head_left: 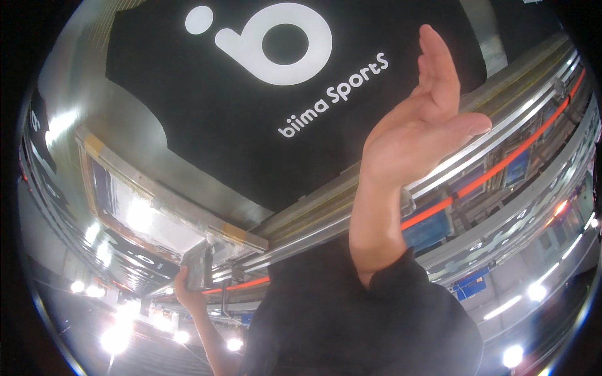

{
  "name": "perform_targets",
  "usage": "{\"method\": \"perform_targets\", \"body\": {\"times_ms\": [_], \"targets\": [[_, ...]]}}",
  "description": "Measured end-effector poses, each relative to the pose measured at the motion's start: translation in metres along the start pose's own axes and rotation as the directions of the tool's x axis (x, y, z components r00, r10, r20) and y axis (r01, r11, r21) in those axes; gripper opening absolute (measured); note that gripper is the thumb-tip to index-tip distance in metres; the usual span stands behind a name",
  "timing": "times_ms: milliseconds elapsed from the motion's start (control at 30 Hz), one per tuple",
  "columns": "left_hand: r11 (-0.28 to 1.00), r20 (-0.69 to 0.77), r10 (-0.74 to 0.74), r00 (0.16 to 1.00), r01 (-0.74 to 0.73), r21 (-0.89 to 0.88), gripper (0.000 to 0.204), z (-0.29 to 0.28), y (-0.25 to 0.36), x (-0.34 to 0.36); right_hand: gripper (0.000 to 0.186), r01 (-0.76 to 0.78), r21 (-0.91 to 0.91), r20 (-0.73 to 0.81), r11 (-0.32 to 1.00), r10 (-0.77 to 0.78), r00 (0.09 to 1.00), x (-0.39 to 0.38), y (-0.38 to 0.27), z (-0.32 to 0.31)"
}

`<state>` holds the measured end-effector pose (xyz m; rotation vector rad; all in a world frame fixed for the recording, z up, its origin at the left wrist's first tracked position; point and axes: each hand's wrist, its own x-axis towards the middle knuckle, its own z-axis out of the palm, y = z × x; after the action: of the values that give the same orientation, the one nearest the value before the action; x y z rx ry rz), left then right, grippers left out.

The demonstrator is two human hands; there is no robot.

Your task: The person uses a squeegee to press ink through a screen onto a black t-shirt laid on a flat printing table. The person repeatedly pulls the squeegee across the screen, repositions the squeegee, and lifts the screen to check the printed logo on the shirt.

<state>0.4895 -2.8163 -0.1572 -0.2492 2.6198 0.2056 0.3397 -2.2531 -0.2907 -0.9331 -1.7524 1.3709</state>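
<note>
A black shirt (219, 119) with a large white print lies flat on a shiny table. My right hand (417, 128) is raised over the shirt's near right side, fingers extended, thumb apart and nothing in it. At the lower left, my left hand (184, 289) has its fingers round a grey flat block (199, 266) at the near end of a printing screen frame (172, 207). Whether the block is fixed to the frame I cannot tell. Within the frame is a pale, glossy mesh area (135, 210).
Metal rails (313, 241) and an orange-red cable (495, 168) run along the table's near side. Farther left, more black printed shirts (44, 131) lie along the table. Blue panels (433, 222) show under the rails at the right. Bright ceiling lamps (116, 338) glare low in view.
</note>
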Motion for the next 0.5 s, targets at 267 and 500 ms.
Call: {"method": "perform_targets", "body": {"times_ms": [267,500], "targets": [[0.998,0.032,-0.046,0.998,0.047,-0.030,0.040,-0.004,0.008,0.007,0.121,0.115,0.090,0.222,0.989,-0.133,0.966,0.001,0.019,-0.004],[0.999,0.003,0.039,0.999,-0.039,-0.017,0.037,-0.003,0.009,0.002,0.116,0.115,0.136,0.237,0.984,-0.145,0.961,0.000,0.005,0.002]]}}
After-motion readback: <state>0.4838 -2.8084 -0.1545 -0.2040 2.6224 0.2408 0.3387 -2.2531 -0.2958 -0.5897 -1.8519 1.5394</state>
